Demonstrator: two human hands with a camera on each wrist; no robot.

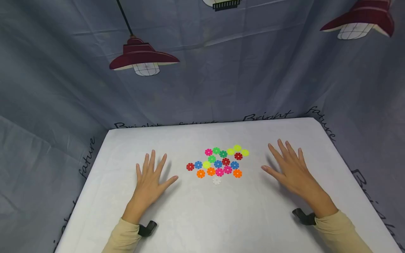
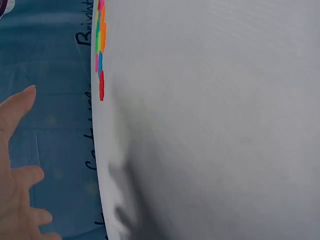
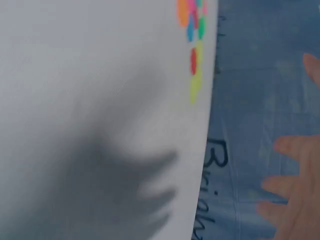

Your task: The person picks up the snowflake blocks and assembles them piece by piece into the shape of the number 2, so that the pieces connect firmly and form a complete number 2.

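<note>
**What the Person Wears**

Head view. The left sleeve (image 1: 122, 237) is of plain beige cloth, softly creased, and ends close to the wrist. The right sleeve (image 1: 343, 232) matches it in colour and shows similar folds toward its end. Beyond the cloth, the left hand (image 1: 149, 186) and the right hand (image 1: 295, 174) are bare. A small black device (image 1: 147, 228) juts out at the end of the left sleeve, on the thumb side; its profile is bent and its outer end blunt. A second black device (image 1: 303, 216), equally stubby and dark, occupies the corresponding position on the right. Finer markings on either are too small to tell.
</note>
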